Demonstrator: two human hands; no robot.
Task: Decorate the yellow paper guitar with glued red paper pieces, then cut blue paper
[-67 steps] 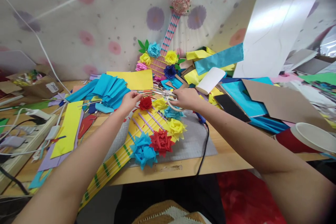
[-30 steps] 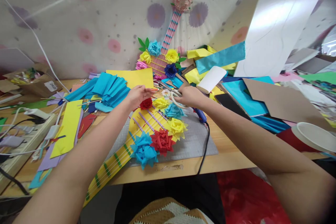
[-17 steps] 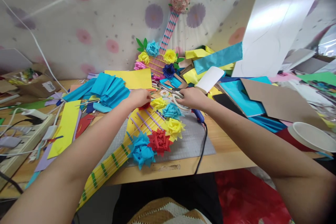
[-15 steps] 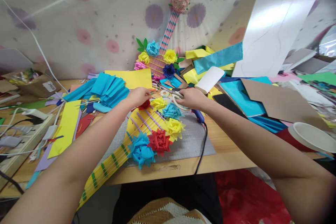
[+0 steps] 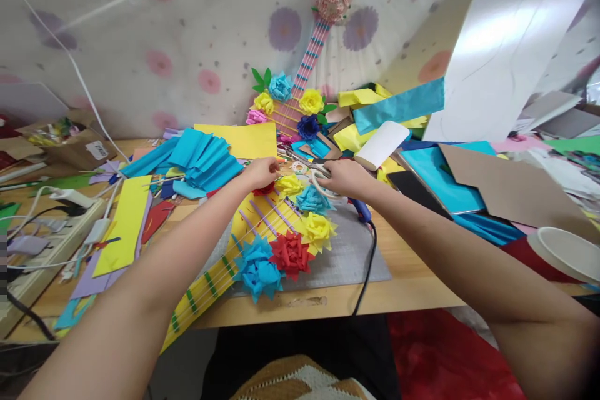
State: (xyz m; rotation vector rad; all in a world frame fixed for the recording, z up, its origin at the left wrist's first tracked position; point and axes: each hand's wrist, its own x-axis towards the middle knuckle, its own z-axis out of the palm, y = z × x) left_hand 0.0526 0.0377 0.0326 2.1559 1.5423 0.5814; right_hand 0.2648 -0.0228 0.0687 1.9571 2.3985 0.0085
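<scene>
My left hand (image 5: 262, 174) is closed in a pinch just above a red paper flower (image 5: 265, 189) at the far end of a yellow toy guitar (image 5: 248, 225). Whatever sits between those fingertips is too small to make out. In my right hand (image 5: 347, 179) is a pair of scissors with white handles (image 5: 320, 184), its blades pointing left toward the other hand. Below the scissors lies a blue paper flower (image 5: 313, 199). More flowers ring the guitar body, among them a yellow one (image 5: 319, 231), a red one (image 5: 291, 254) and a large blue one (image 5: 259, 267).
A grey cutting mat (image 5: 360, 262) lies under the guitar. A blue glue gun (image 5: 360, 209) trails a black cord at right. Pleated blue paper (image 5: 204, 159) and a power strip (image 5: 56, 250) are on the left. A pink guitar (image 5: 285, 114) leans behind; a cup (image 5: 562, 253) stands right.
The view has shifted slightly, so the scene sits a little further right. My left hand has moved slightly toward the scissors. My right hand keeps its hold on them.
</scene>
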